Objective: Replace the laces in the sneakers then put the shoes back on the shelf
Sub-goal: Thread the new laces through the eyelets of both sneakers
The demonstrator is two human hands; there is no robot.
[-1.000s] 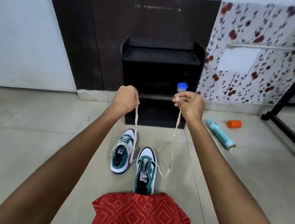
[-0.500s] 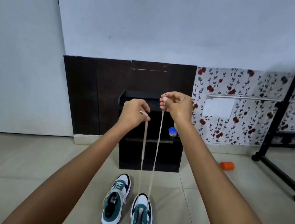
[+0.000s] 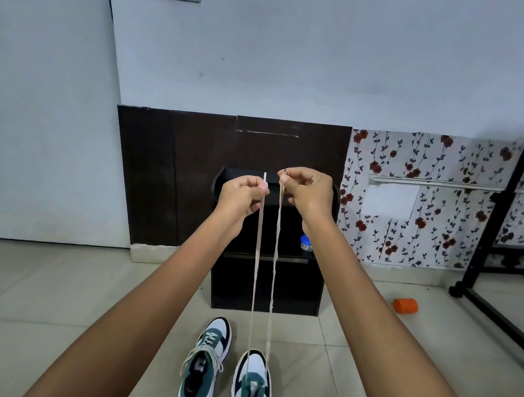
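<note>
Two green, white and black sneakers stand on the tiled floor. The left sneaker [image 3: 204,367] is laced. The right sneaker [image 3: 252,387] has a beige lace [image 3: 257,261] rising from its lowest eyelets in two taut strands. My left hand [image 3: 242,193] pinches the end of the left strand. My right hand [image 3: 305,191] pinches the end of the right strand. Both hands are held high and close together in front of the black shelf [image 3: 297,283], which stands against the wall.
A small blue-lidded jar [image 3: 306,243] sits on the shelf. An orange cap [image 3: 405,305] lies on the floor to the right. A black metal stand with wheels [image 3: 494,275] occupies the far right. A dark panel and floral wallpaper back the shelf.
Both hands rose and came closer together, pulling the two lace strands taut and even. The view tilted upward, so the shoes now sit at the bottom edge.
</note>
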